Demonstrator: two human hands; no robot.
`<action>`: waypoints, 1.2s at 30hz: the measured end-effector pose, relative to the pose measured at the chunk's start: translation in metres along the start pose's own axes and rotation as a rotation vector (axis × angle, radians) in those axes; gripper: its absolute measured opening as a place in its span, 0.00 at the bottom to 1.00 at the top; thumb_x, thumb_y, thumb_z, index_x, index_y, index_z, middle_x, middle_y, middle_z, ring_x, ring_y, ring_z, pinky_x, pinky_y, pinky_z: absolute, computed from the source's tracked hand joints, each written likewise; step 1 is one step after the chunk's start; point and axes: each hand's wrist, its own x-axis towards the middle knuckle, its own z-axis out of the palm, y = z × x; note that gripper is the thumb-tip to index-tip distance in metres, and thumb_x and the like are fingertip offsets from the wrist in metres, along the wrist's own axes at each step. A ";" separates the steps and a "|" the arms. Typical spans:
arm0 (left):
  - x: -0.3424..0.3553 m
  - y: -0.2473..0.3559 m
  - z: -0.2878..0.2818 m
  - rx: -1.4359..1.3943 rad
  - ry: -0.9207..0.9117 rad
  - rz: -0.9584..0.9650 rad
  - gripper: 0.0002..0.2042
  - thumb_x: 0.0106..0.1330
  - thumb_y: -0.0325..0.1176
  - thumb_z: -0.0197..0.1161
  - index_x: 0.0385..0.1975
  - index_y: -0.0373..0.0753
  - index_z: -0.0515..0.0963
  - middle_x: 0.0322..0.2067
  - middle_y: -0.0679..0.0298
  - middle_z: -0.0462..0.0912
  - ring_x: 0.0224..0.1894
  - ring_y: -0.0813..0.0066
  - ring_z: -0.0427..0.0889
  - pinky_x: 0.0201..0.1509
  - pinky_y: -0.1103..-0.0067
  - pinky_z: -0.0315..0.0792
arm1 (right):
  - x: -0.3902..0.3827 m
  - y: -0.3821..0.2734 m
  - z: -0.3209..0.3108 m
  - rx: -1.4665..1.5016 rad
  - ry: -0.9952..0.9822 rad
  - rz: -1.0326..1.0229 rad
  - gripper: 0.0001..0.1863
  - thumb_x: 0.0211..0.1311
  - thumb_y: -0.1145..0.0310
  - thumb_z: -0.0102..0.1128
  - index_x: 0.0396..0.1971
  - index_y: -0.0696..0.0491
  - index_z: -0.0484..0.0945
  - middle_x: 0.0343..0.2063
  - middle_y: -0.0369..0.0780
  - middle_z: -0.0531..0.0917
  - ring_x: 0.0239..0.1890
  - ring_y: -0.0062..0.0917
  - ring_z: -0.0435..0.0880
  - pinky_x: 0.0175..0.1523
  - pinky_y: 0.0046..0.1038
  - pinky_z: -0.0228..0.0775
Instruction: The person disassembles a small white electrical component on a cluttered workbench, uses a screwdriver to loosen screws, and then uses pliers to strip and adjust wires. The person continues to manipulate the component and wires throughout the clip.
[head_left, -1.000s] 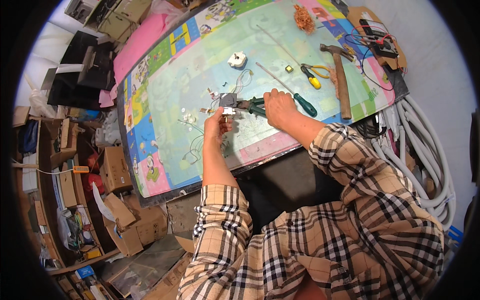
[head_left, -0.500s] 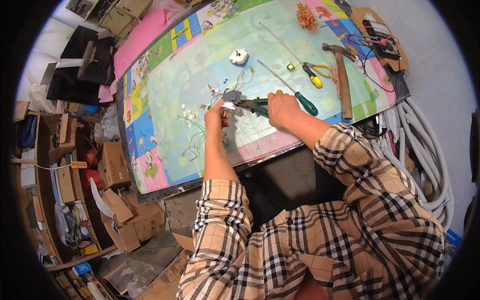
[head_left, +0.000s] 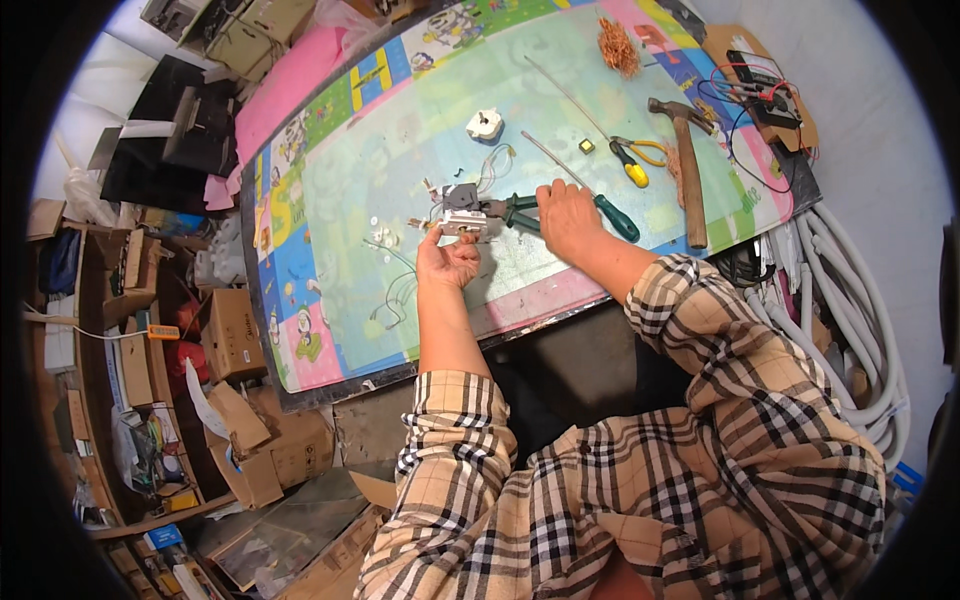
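My left hand (head_left: 448, 262) is turned palm up, its fingers closed under a small electrical part with a white body and a dark grey block (head_left: 462, 218). Wires and small metal ends stick out of its left side. In my right hand (head_left: 568, 222) are pliers with dark green handles (head_left: 522, 216), whose jaws meet the part's right edge; whether they bite on it I cannot tell. Thin loose wires (head_left: 398, 298) and small white pieces (head_left: 383, 237) lie to the left. Beyond the hands sits a round white part (head_left: 484, 124) with wires nearby.
Right of my hands lie a green-handled screwdriver (head_left: 616, 218), yellow-handled pliers (head_left: 648, 152), a screwdriver with a yellow-black handle (head_left: 632, 168) and a hammer (head_left: 688, 170). A copper wire bundle (head_left: 618, 48) and a meter with leads (head_left: 765, 85) are farther off. Shelves and cardboard boxes (head_left: 235, 330) stand left.
My left hand has rolled palm up and dropped slightly below the part, so more of its white side shows. My right hand keeps hold of the pliers in nearly the same place.
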 end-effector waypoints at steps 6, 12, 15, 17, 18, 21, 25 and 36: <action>0.002 -0.021 0.012 0.033 0.092 0.106 0.21 0.67 0.49 0.49 0.43 0.34 0.69 0.28 0.53 0.73 0.20 0.75 0.66 0.20 0.85 0.61 | 0.000 -0.008 0.001 -0.052 -0.117 0.062 0.14 0.62 0.65 0.49 0.44 0.55 0.71 0.38 0.43 0.75 0.39 0.32 0.77 0.44 0.35 0.66; 0.003 -0.034 0.013 -0.351 0.052 0.048 0.23 0.69 0.51 0.41 0.43 0.33 0.68 0.26 0.56 0.74 0.21 0.73 0.69 0.22 0.80 0.66 | -0.003 -0.018 0.000 0.030 -0.205 0.097 0.16 0.60 0.64 0.51 0.44 0.57 0.70 0.40 0.46 0.75 0.39 0.34 0.79 0.43 0.36 0.70; 0.004 -0.042 0.021 -0.377 0.104 0.103 0.22 0.67 0.51 0.44 0.41 0.35 0.69 0.25 0.58 0.74 0.20 0.73 0.69 0.23 0.79 0.67 | 0.001 -0.018 0.004 0.002 -0.183 0.090 0.15 0.60 0.65 0.51 0.44 0.57 0.70 0.40 0.46 0.75 0.39 0.34 0.79 0.43 0.36 0.69; 0.002 -0.043 0.024 -0.348 0.167 0.126 0.21 0.67 0.51 0.44 0.39 0.35 0.70 0.25 0.58 0.73 0.20 0.73 0.69 0.23 0.78 0.66 | 0.003 -0.019 0.005 -0.043 -0.164 0.079 0.15 0.60 0.65 0.51 0.44 0.57 0.70 0.40 0.45 0.75 0.40 0.34 0.78 0.44 0.36 0.68; 0.003 -0.044 0.023 -0.267 0.188 0.161 0.21 0.66 0.50 0.45 0.38 0.36 0.70 0.24 0.59 0.73 0.19 0.73 0.68 0.23 0.77 0.66 | 0.004 -0.020 0.004 -0.047 -0.161 0.079 0.16 0.58 0.65 0.51 0.44 0.57 0.70 0.39 0.45 0.75 0.40 0.33 0.78 0.44 0.35 0.69; 0.006 -0.048 0.020 -0.016 0.291 0.270 0.18 0.65 0.49 0.47 0.34 0.38 0.72 0.20 0.61 0.70 0.15 0.74 0.63 0.21 0.75 0.63 | 0.002 -0.023 0.004 -0.058 -0.186 0.086 0.16 0.57 0.66 0.52 0.44 0.57 0.70 0.39 0.45 0.75 0.40 0.33 0.78 0.44 0.34 0.69; 0.012 -0.040 0.013 0.033 0.256 0.201 0.20 0.66 0.51 0.45 0.36 0.38 0.71 0.21 0.60 0.73 0.17 0.76 0.67 0.19 0.82 0.62 | 0.002 -0.017 0.006 -0.057 -0.179 0.080 0.16 0.60 0.65 0.50 0.45 0.57 0.71 0.40 0.45 0.75 0.41 0.33 0.78 0.44 0.37 0.67; 0.012 -0.056 0.019 -0.075 0.255 0.297 0.20 0.66 0.51 0.44 0.34 0.37 0.71 0.19 0.60 0.72 0.14 0.75 0.64 0.18 0.79 0.62 | 0.005 -0.021 0.013 -0.059 -0.174 0.099 0.15 0.60 0.64 0.51 0.44 0.56 0.72 0.40 0.44 0.76 0.39 0.33 0.79 0.44 0.36 0.68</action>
